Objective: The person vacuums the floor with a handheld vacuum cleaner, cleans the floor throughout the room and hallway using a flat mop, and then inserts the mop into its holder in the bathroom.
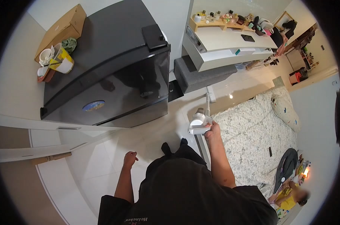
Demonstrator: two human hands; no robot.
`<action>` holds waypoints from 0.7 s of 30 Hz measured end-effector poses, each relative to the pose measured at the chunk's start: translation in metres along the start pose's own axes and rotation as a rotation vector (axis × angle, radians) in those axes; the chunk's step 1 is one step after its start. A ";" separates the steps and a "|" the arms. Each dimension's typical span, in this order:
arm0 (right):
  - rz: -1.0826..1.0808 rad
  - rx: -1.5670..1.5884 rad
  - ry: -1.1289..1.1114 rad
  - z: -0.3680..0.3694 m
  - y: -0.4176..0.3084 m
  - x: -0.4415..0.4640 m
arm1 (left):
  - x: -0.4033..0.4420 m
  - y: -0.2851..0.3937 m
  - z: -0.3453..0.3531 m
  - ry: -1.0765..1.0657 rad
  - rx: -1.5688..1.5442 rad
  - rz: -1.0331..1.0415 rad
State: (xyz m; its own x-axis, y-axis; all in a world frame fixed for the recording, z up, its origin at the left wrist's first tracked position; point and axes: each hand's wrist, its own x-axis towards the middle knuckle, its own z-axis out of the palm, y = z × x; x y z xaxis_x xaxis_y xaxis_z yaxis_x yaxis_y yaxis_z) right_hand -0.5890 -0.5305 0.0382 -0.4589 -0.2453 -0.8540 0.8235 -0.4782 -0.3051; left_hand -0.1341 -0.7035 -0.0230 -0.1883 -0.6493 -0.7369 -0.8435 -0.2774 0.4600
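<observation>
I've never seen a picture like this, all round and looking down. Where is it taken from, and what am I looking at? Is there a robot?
There's no robot here, just a person using two bare hands. The single picture comes from a camera worn on that person's head, looking forward and down, so their black shirt fills the bottom.

The right hand grips a white stick vacuum, whose floor head rests on the pale floor. The left hand hangs with nothing visible in it.

To the right is a bed with a dark, phone-like object on it; another person in yellow is near its lower end. A dark fridge stands on the left, and a white desk beyond.
</observation>
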 end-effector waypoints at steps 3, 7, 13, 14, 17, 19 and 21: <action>-0.022 0.002 0.066 0.022 -0.026 0.022 | 0.007 0.022 -0.001 0.013 -0.010 -0.008; -0.054 0.078 0.036 0.036 -0.060 0.058 | 0.023 -0.008 0.016 -0.098 0.166 -0.027; -0.153 0.035 0.156 0.065 -0.134 0.117 | 0.045 -0.058 0.050 -0.189 0.483 0.175; -0.158 0.049 0.166 0.064 -0.149 0.128 | 0.042 -0.045 0.053 -0.185 0.361 0.099; -0.109 -0.007 0.088 0.055 -0.186 0.147 | 0.058 0.002 0.064 -0.178 0.239 0.105; -0.127 -0.193 0.064 0.068 -0.210 0.147 | 0.073 0.040 0.065 -0.218 0.252 0.322; -0.148 -0.232 0.157 0.085 -0.228 0.139 | 0.094 0.080 0.068 -0.189 0.318 0.284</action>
State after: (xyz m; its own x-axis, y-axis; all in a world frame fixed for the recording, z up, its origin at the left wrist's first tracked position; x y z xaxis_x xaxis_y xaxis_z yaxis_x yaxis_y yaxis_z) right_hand -0.8685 -0.5276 0.0249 -0.5371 -0.0453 -0.8423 0.8140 -0.2896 -0.5035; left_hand -0.2531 -0.7389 -0.0895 -0.4978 -0.5194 -0.6945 -0.8520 0.1430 0.5037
